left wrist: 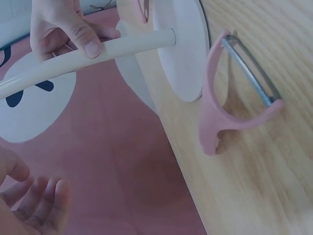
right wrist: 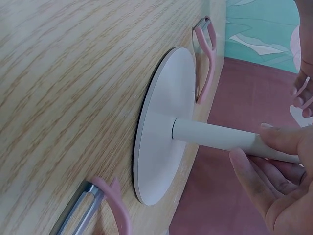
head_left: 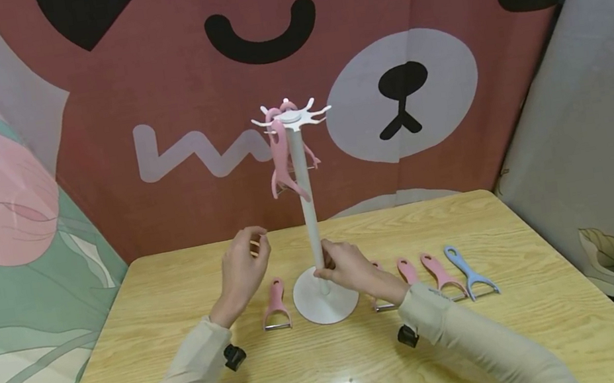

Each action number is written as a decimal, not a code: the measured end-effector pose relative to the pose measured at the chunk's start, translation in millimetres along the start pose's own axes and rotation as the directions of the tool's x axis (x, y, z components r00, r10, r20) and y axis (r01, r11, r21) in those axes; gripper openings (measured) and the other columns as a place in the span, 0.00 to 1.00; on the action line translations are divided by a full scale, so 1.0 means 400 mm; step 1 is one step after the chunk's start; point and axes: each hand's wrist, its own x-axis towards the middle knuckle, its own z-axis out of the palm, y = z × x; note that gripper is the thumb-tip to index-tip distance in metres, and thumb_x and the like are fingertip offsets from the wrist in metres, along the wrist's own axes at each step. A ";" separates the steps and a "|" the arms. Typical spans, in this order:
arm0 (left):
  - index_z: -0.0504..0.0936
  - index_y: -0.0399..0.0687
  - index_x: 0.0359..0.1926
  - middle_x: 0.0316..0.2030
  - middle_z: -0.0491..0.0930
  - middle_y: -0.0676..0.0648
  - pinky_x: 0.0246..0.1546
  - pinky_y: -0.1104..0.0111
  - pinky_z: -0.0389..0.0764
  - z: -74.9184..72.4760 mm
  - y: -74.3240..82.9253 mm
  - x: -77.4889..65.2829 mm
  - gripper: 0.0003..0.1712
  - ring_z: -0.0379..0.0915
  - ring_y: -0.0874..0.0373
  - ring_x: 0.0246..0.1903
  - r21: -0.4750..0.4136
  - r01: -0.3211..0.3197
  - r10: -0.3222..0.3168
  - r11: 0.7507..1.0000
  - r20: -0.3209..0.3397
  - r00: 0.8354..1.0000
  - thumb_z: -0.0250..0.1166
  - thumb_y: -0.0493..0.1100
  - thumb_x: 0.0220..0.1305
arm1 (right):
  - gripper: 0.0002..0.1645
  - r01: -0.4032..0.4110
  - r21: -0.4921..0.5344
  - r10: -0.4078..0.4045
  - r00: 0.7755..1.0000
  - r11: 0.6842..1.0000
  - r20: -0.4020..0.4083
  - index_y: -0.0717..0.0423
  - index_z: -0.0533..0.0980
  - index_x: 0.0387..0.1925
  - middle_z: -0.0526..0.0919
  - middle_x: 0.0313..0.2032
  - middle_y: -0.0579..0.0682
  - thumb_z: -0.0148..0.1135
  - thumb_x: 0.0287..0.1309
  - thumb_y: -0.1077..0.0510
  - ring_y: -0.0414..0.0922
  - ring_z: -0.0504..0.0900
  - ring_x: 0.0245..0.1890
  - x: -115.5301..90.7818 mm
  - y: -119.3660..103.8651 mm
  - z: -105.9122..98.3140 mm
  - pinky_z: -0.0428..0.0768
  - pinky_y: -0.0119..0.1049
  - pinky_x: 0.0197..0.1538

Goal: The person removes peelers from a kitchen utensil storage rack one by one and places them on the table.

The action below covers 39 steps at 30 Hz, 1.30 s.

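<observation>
A white stand (head_left: pixel 309 218) rises from a round base (head_left: pixel 328 305) on the table, with a ring of hooks at its top. My right hand (head_left: pixel 349 268) pinches its pole low down, thumb and fingers on either side (right wrist: pixel 279 166). Pink Y-shaped peelers (head_left: pixel 281 162) hang from hooks on the left and back of the stand. Left of the pole, my left hand (head_left: pixel 246 261) is raised over the table, fingers loosely bent and holding nothing (left wrist: pixel 36 200). Below it, a pink peeler (head_left: pixel 278 303) lies beside the base.
Right of the base lie several pink peelers (head_left: pixel 437 271) in a row, partly hidden by my right hand and forearm. A blue peeler (head_left: pixel 467 270) ends that row. Behind the wooden table (head_left: pixel 178 292) hangs a printed curtain (head_left: pixel 179 104).
</observation>
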 end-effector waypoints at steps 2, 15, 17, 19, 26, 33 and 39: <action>0.81 0.39 0.44 0.34 0.81 0.44 0.29 0.62 0.83 0.002 0.003 0.002 0.07 0.80 0.54 0.30 -0.003 -0.005 0.005 1.000 -0.006 1.000 0.61 0.35 0.67 | 0.16 -0.002 0.001 0.002 1.000 1.000 -0.001 0.59 0.74 0.37 0.82 0.28 0.47 0.74 0.54 0.60 0.38 0.82 0.27 0.000 0.000 0.000 0.79 0.27 0.28; 0.81 0.40 0.45 0.36 0.81 0.45 0.28 0.64 0.82 0.000 0.025 0.021 0.07 0.79 0.54 0.31 -0.054 -0.043 0.041 0.998 -0.043 0.998 0.60 0.36 0.69 | 0.15 0.007 0.004 -0.007 1.000 1.000 0.000 0.59 0.74 0.37 0.82 0.27 0.46 0.74 0.54 0.61 0.38 0.82 0.26 0.000 0.000 0.001 0.79 0.28 0.27; 0.81 0.40 0.45 0.36 0.82 0.46 0.27 0.65 0.81 -0.003 0.030 0.026 0.07 0.79 0.55 0.31 -0.058 -0.056 0.053 0.997 -0.057 0.997 0.60 0.37 0.69 | 0.15 0.009 0.006 -0.009 1.000 1.000 -0.002 0.59 0.74 0.37 0.83 0.27 0.47 0.74 0.54 0.61 0.38 0.82 0.26 0.000 -0.001 0.001 0.79 0.28 0.27; 0.81 0.40 0.45 0.34 0.81 0.47 0.27 0.65 0.81 -0.005 0.033 0.030 0.07 0.79 0.55 0.30 -0.059 -0.071 0.067 0.996 -0.068 0.995 0.59 0.37 0.70 | 0.15 0.008 0.009 -0.008 1.000 1.000 -0.002 0.59 0.74 0.37 0.83 0.27 0.47 0.75 0.54 0.61 0.38 0.82 0.26 0.000 -0.002 0.000 0.79 0.28 0.27; 0.81 0.40 0.44 0.33 0.82 0.46 0.26 0.66 0.80 -0.010 0.038 0.039 0.07 0.79 0.55 0.29 -0.078 -0.091 0.083 0.993 -0.101 0.991 0.59 0.36 0.70 | 0.15 0.006 0.006 -0.006 1.000 1.000 0.000 0.59 0.74 0.37 0.83 0.27 0.47 0.74 0.54 0.62 0.38 0.82 0.26 -0.001 -0.004 0.000 0.78 0.27 0.26; 0.81 0.39 0.44 0.32 0.82 0.46 0.27 0.64 0.80 -0.024 0.059 0.055 0.08 0.79 0.56 0.28 -0.096 -0.120 0.103 0.988 -0.163 0.981 0.58 0.37 0.71 | 0.16 0.018 -0.003 -0.018 1.000 1.000 -0.008 0.59 0.74 0.37 0.83 0.26 0.47 0.75 0.53 0.61 0.38 0.82 0.25 -0.002 -0.001 0.002 0.78 0.27 0.26; 0.81 0.37 0.43 0.31 0.81 0.44 0.28 0.59 0.80 -0.042 0.078 0.071 0.08 0.78 0.54 0.27 -0.103 -0.161 0.137 0.982 -0.211 0.968 0.58 0.38 0.71 | 0.16 0.016 -0.003 -0.016 1.000 1.000 -0.011 0.59 0.74 0.36 0.83 0.26 0.46 0.75 0.53 0.62 0.38 0.81 0.25 -0.002 -0.001 0.002 0.78 0.28 0.26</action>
